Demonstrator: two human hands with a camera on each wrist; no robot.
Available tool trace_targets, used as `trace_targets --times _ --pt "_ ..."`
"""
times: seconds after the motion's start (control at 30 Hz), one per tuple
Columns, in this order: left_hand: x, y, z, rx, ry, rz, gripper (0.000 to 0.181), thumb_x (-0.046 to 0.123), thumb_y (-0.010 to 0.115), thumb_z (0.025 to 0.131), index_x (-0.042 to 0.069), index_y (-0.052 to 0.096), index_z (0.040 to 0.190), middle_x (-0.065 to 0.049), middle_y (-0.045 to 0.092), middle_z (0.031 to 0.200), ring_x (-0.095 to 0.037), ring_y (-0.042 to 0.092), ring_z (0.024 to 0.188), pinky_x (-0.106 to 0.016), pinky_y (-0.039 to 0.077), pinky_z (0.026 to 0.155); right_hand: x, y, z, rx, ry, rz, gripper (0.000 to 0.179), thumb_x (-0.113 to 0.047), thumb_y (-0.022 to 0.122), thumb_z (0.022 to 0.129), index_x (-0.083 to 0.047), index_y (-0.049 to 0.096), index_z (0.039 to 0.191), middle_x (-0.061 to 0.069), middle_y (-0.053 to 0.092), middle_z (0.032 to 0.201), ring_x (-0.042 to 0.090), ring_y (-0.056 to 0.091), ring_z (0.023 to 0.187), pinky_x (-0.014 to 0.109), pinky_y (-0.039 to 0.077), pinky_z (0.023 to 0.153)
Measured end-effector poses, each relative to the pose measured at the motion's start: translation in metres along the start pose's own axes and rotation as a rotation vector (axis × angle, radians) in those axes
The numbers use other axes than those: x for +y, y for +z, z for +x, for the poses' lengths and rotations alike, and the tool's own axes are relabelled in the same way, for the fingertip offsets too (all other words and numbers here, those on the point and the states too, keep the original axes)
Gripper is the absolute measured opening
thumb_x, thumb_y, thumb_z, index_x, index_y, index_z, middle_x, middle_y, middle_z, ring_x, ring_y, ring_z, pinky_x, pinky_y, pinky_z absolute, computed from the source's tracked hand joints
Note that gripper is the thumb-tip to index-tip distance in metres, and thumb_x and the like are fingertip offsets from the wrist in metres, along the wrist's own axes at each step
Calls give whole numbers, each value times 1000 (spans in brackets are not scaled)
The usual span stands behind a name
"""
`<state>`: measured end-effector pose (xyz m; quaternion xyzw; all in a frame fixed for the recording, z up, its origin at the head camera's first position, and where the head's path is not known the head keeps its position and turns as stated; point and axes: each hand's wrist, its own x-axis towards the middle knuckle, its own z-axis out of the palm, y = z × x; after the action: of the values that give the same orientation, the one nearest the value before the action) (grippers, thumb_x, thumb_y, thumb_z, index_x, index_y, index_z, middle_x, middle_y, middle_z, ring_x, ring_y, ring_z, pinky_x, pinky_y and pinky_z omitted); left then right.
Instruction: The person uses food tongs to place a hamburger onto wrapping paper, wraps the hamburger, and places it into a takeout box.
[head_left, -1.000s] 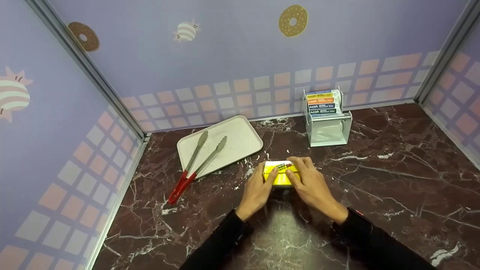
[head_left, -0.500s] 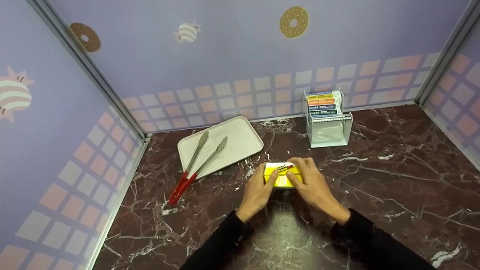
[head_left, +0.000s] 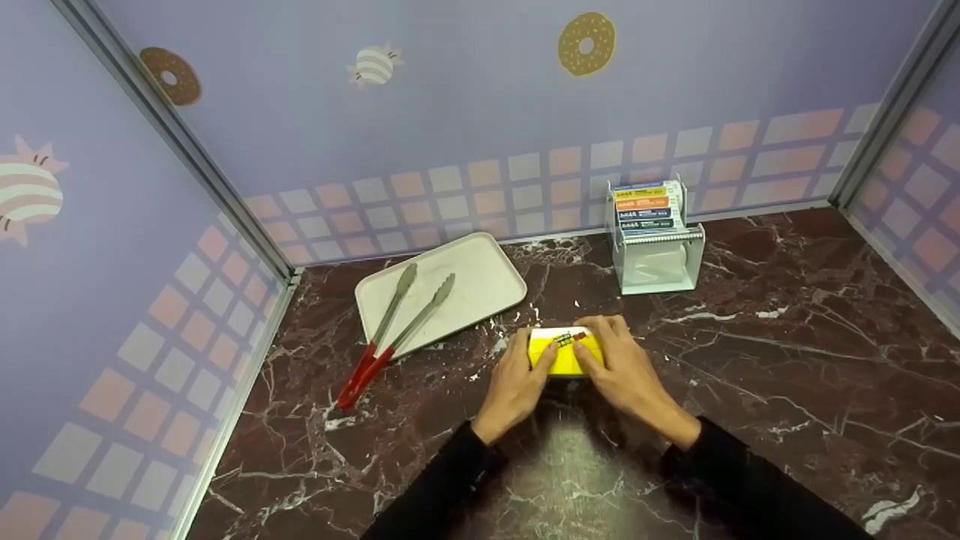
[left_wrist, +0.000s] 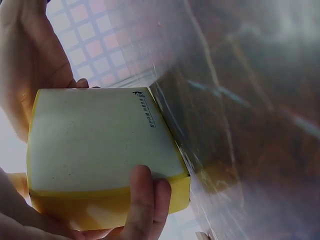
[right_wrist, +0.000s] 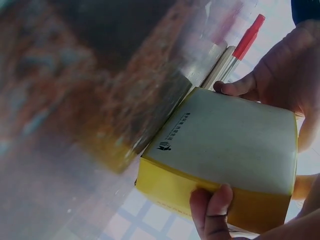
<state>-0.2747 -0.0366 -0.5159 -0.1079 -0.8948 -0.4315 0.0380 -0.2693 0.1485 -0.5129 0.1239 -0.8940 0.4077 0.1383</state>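
Note:
A small yellow box (head_left: 564, 352) with a red mark on its top is gripped between both hands just above the dark marble counter (head_left: 750, 352). My left hand (head_left: 517, 375) grips its left side, thumb over the top edge. My right hand (head_left: 622, 367) grips the right side with fingers curled over the far edge. In the left wrist view the yellow box (left_wrist: 100, 150) shows its pale underside, a fingertip (left_wrist: 142, 200) curled under it. In the right wrist view the yellow box (right_wrist: 225, 150) shows the same pale face, with a thumb (right_wrist: 210, 210) on its near edge.
A white tray (head_left: 480, 289) lies at the back left with red-handled tongs (head_left: 386, 334) resting across its front edge. A white dispenser rack (head_left: 654, 236) holding coloured packets stands at the back centre-right. Patterned walls close in the left, back and right.
The box has tilted and shifted slightly between the hands; the red mark on top now points more diagonally. Both hands stay in place around it.

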Motion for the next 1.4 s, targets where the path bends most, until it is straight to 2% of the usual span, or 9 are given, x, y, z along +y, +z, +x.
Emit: trace_targets --times 0.23,0.4,0.53,0.7,0.8,0.97,1.13,1.23,1.4 --pt "-2 -4 0 -63 -14 -20 46 53 46 106 15 48 131 -11 58 124 -25 60 104 -46 55 91 2 0 -1 -29 -32 -20 42 -37 65 101 -7 56 130 13 52 111 22 56 79 37 52 68" --pt "-5 -7 0 -94 -19 -34 48 54 46 106 17 45 136 -13 58 124 -28 59 108 -50 53 97 5 -3 -3 -80 -99 -50 68 -45 84 84 -8 52 132 11 48 109 18 53 77 31 53 64" --pt "-7 -9 1 -111 -9 -49 49 54 46 106 17 45 137 -14 59 126 -29 58 113 -52 51 101 7 -6 -4 -68 -183 -64 75 -27 95 72 -7 53 130 11 48 108 21 56 82 38 58 72" --pt "-9 -12 3 -152 7 -85 48 54 46 106 17 45 136 -11 61 121 -27 58 113 -51 51 101 11 -7 -4 -27 -250 -61 71 -2 93 65 -4 55 125 11 49 103 22 57 80 40 62 72" --pt "-10 -13 5 -170 21 -112 50 52 48 105 15 45 138 -12 61 119 -26 58 109 -49 51 99 13 -6 -3 -6 -263 -67 71 1 93 63 -5 55 123 10 49 101 21 57 77 38 61 70" --pt "-13 -16 8 -217 21 -162 57 52 55 103 13 43 143 -14 56 130 -25 56 112 -45 52 100 15 -6 -2 14 -256 -87 75 5 93 60 -8 57 124 13 53 105 27 62 78 42 63 69" --pt "-17 -18 11 -251 27 -187 61 51 61 100 17 41 145 -15 54 140 -29 56 124 -49 50 107 15 -7 0 -2 -215 -118 80 11 90 60 -13 59 130 21 56 122 42 68 92 54 63 79" --pt "-19 -19 13 -253 40 -173 61 51 64 98 19 41 145 -14 53 148 -30 54 132 -51 46 113 15 -8 0 -12 -204 -141 81 13 88 61 -15 60 132 23 57 127 46 68 96 58 62 82" --pt "-22 -22 17 -250 67 -205 50 48 54 104 13 45 140 -17 50 153 -35 51 138 -56 43 116 14 -11 -1 -23 -215 -142 80 15 87 62 -14 62 134 26 61 132 47 68 103 60 61 86"
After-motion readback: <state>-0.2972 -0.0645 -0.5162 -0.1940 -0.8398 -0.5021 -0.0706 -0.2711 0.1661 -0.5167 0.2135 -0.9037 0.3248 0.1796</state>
